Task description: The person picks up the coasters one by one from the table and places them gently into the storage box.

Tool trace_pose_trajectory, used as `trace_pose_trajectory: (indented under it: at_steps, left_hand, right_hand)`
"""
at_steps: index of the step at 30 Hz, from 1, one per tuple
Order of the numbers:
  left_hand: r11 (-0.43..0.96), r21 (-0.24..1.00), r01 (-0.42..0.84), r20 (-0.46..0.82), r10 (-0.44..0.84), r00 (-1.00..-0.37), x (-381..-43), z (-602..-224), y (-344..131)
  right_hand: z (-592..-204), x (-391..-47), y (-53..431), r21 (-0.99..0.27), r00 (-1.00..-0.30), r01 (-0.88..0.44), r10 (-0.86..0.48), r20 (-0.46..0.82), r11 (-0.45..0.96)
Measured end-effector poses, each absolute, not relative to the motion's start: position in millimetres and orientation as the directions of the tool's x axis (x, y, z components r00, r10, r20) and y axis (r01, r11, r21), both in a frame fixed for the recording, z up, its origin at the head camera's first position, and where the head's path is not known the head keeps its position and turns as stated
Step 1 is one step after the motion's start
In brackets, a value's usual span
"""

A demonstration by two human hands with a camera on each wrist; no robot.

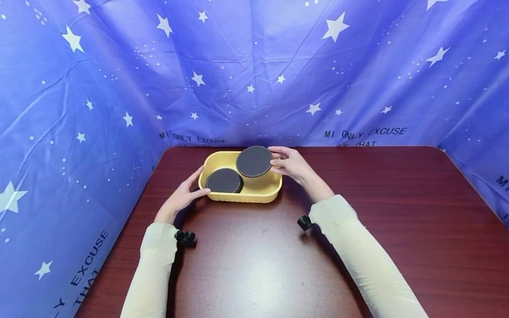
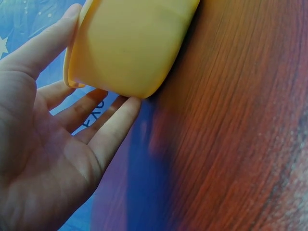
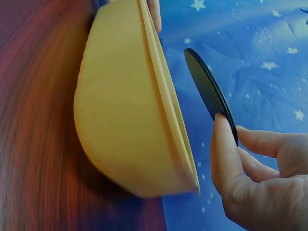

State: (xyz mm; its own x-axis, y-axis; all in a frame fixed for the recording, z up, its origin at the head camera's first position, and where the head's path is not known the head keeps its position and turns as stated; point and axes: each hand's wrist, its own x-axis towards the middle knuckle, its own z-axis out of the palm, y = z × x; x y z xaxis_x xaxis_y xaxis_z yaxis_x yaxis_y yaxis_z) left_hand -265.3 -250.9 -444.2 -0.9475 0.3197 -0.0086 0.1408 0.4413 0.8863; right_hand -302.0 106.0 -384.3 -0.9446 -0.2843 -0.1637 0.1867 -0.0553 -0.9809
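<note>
A yellow oval-cornered storage bin stands at the far middle of the table. My left hand grips its left end, with the thumb at the rim and the other fingers spread against the outer wall. Inside the bin's left half lies a small stack of round black coasters. Another black coaster, thin with a stitched edge, is held above the bin's right half by my right hand. Thumb and fingers pinch that coaster by its edge, apart from the rim in the right wrist view.
The dark red wood-grain table extends in front of the bin and to both sides. Blue star-printed cloth hangs behind and at the sides. A black wrist device sits on the left sleeve, another on the right.
</note>
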Motion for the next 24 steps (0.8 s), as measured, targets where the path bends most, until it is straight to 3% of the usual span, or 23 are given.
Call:
trace_pose_trajectory:
  at_steps: [15, 24]
  left_hand:
    - [0.421, 0.895, 0.148, 0.005, 0.324, -0.946, -264.9, -444.7, -249.6]
    - [0.417, 0.899, 0.134, -0.003, 0.312, -0.95, -263.9, -443.9, -249.3]
  right_hand:
    - [-400.1, -304.2, 44.4, -0.978, -0.911, 0.188, -0.355, -0.208, 0.09]
    - [-413.0, -307.4, 23.0, -0.971, -0.925, 0.208, -0.299, -0.234, 0.116]
